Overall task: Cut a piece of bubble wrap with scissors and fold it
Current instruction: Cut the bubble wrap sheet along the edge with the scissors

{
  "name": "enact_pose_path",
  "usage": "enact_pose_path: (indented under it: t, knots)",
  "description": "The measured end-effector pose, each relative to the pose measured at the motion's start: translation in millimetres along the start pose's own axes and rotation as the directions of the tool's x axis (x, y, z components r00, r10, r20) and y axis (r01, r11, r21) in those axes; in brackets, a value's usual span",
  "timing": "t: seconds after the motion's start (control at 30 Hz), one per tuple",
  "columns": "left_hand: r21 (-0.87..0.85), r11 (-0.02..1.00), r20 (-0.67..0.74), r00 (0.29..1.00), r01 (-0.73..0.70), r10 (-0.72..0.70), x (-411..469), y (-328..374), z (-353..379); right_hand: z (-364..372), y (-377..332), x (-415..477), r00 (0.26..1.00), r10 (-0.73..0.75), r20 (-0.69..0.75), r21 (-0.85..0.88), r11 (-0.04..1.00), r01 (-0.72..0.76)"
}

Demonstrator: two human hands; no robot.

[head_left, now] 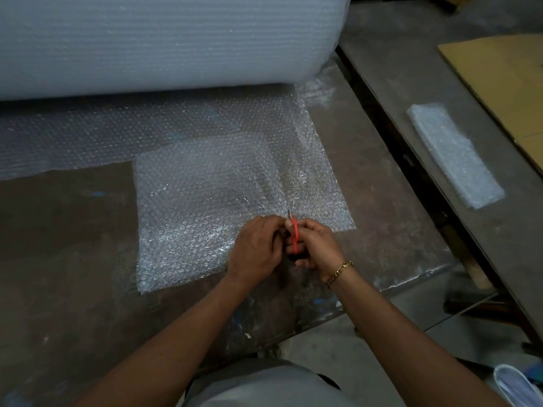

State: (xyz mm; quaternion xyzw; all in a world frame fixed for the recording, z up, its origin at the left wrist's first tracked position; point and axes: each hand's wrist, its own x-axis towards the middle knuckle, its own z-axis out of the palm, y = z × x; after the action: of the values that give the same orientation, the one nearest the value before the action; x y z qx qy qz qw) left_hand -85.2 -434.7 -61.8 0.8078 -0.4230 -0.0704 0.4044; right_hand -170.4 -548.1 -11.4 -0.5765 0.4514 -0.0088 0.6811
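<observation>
Two hands meet at the near edge of the bubble wrap sheet point(205, 183), which lies flat on the table point(67, 230), unrolled from the big roll point(164, 42) behind it and not yet cut free. The right hand point(316, 245) grips the red handles of the scissors point(293, 235), whose blades point away from the person into the film, near the sheet's right side. The left hand point(255, 248) is curled close against the scissors. It seems to pinch the sheet's edge beside the blades, though its fingertips are hidden and I cannot tell for sure what it holds. The wrap looks very light, limp and springy, with a slick plastic face, so it will likely slide and bunch ahead of the blades unless pulled taut. The best hold is probably a pinch on the edge just beside the cut line, drawing toward the person. Bubbles may pop under hard pressing, and folds will tend to spring open unless smoothed flat. One folded piece point(455, 155) lies well apart on the right.
</observation>
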Motion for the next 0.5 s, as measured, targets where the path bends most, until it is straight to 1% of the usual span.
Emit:
enact_pose_path:
  t: [0.13, 0.3, 0.5]
  knots:
    - [-0.007, 1.0, 0.002, 1.0, -0.004, 0.004, 0, 0, 0, -2, 3, -1, 1.0, -0.019, 0.002, -0.017, 1.0, 0.019]
    - [0.011, 1.0, 0.008, 1.0, 0.004, -0.004, 0, -1, 0, -1, 0, -1, 1.0, 0.005, 0.003, 0.005, 1.0, -0.005]
    - [0.007, 1.0, -0.013, 1.0, -0.012, 0.013, 0, 2, -2, -3, -11, 3, 1.0, 0.004, -0.003, -0.024, 1.0, -0.004]
